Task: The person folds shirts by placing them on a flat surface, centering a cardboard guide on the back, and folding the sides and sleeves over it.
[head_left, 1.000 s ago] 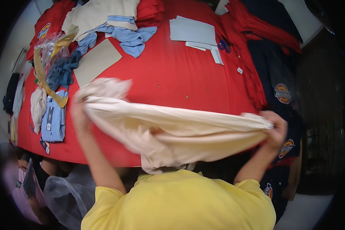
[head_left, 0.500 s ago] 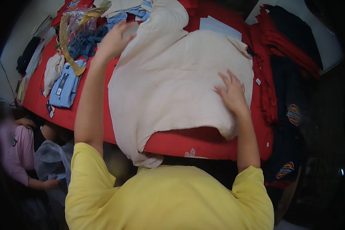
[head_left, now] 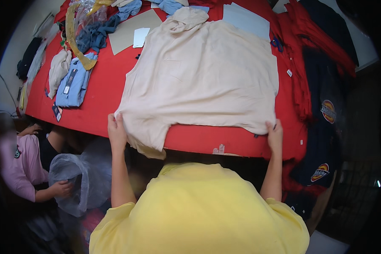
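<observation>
Red table (head_left: pixel 101 97) bears a cream shirt (head_left: pixel 203 76); left hand (head_left: pixel 116 129) and right hand (head_left: pixel 275 134) pinch its hem, fingertips hidden.

Cream shirt (head_left: pixel 203 76) plain, centre frame. Red table cover (head_left: pixel 101 97). Light blue folded garment (head_left: pixel 74 82) left. Yellow top (head_left: pixel 199 211) bottom. Navy garments (head_left: pixel 326 139) right, orange-red badges.

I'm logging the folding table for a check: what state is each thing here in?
Cream shirt: spread flat, front edge hanging over the table edge.
Left hand: gripping the shirt's near left corner.
Right hand: gripping the near right corner.
Light blue shirt: folded.
Red table: partly covered with clothes.
Clear plastic bag: crumpled, held by another person's hand.
</observation>
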{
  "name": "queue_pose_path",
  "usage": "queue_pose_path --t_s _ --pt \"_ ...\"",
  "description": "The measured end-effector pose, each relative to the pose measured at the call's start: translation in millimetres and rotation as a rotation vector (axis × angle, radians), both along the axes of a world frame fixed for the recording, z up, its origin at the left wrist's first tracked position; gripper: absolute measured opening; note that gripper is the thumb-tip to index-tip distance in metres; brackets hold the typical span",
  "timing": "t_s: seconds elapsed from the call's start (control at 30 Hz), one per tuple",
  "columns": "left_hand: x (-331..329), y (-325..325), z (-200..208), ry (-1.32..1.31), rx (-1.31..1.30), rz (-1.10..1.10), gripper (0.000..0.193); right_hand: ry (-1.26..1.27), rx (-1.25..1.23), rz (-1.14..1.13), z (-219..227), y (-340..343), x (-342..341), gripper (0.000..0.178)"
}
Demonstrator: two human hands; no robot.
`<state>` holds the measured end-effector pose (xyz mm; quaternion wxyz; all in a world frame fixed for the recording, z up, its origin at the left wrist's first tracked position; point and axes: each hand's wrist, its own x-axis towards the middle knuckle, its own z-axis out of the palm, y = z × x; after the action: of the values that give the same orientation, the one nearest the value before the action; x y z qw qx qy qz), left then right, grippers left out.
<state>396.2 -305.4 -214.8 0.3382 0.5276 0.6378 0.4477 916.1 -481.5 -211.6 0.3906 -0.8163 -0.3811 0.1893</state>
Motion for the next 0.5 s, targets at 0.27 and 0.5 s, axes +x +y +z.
queue_pose_path --t_s 0.27,0.5 --pt "-42 -64 -1 -0.321 -0.538 -0.65 0.033 0.268 0.06 -0.28 5 -35 0 0.035" --pt "-28 -100 -69 -0.358 -0.285 -0.499 0.046 -0.044 0.045 -0.371 -12 -60 10 0.032"
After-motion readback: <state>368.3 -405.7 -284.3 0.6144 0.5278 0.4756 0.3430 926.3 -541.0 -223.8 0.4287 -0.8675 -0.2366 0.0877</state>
